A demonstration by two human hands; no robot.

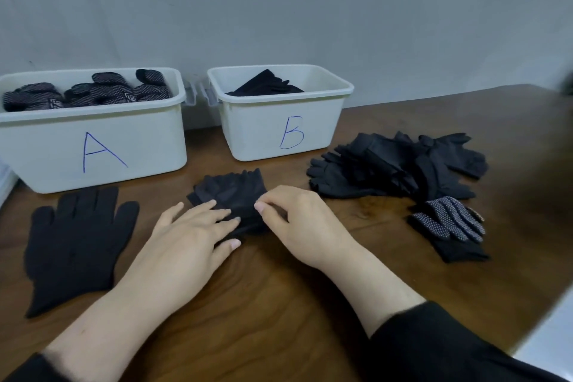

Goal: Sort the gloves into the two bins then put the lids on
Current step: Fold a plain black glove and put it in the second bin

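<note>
Two white bins stand at the back: bin A (93,146) on the left holds several dotted gloves (93,90); bin B (279,130) holds plain black gloves (266,87). A small stack of plain black gloves (232,189) lies in front of the bins. My left hand (192,232) rests flat on its near edge, fingers spread. My right hand (297,220) pinches the stack's right edge between thumb and fingers. One plain black glove (74,242) lies flat at the left. A pile of black gloves (400,164) sits at the right, with a dotted glove (449,223) in front of it.
The brown wooden table (279,304) ends at a slanted edge at the lower right. A grey wall rises right behind the bins. Clip latches (198,96) show between the two bins. No lids are in view.
</note>
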